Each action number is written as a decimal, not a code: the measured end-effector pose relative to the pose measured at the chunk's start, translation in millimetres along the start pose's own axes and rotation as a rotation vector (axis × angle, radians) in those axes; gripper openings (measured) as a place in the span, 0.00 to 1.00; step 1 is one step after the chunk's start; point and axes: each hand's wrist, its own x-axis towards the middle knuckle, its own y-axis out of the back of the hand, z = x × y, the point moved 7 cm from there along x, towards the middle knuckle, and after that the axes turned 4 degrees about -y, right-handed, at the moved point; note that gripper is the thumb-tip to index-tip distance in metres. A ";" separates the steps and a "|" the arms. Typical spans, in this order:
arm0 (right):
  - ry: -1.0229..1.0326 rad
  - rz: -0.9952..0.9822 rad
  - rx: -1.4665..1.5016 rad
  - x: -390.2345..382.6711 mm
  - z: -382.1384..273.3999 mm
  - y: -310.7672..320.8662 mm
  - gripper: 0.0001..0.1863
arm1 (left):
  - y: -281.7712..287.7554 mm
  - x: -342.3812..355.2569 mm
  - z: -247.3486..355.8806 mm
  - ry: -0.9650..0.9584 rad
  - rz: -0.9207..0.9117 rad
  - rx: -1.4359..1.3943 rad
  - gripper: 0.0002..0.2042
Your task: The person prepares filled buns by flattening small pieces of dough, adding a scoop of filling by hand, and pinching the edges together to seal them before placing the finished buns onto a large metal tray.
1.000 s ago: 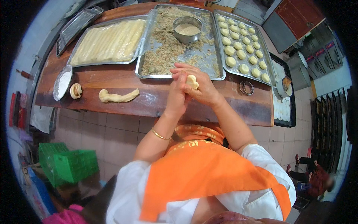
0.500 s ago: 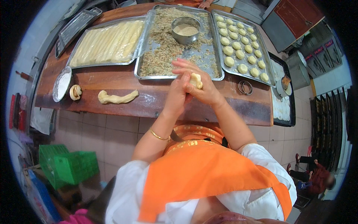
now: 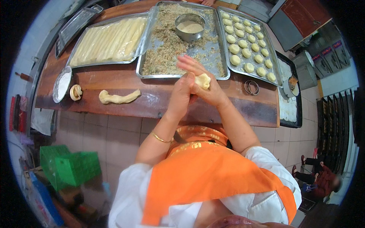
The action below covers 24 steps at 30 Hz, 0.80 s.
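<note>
In front of my body, above the table's near edge, my two hands are pressed together around a small piece of pale dough (image 3: 203,81). My left hand (image 3: 183,89) is closed, its thumb side against the dough and the other palm. My right hand (image 3: 211,91) cups the dough between thumb and palm, with its fingers stretched out to the upper left. Some of the dough is hidden between the hands. Behind them lies a metal tray (image 3: 152,73) of crumbly filling (image 3: 167,38). A twisted dough strip (image 3: 119,97) rests on the wood at the left.
A round metal ring of crumbs (image 3: 190,35) stands in the filling. Right of it, a tray holds rows of dough rounds (image 3: 246,52); left, dough strips lie under plastic (image 3: 108,38). A bowl of white powder (image 3: 62,85), a dough coil (image 3: 75,92) and metal rings (image 3: 251,87) sit on the table (image 3: 159,108).
My hands stay pressed together in nearly the same place. A little more of the dough shows beside my right thumb. The whole view has shifted slightly.
</note>
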 end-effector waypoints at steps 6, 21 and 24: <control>-0.304 -0.162 0.293 -15.1 40.0 4.2 0.27 | -15.8 -1.4 1.8 0.021 0.100 -0.072 0.29; -0.365 -0.197 0.377 -14.9 48.1 7.9 0.36 | -16.5 0.4 1.7 -0.125 0.026 0.115 0.31; -0.329 -0.058 0.337 -11.7 29.1 9.8 0.37 | -13.5 -1.2 -0.3 -0.076 -0.016 0.109 0.30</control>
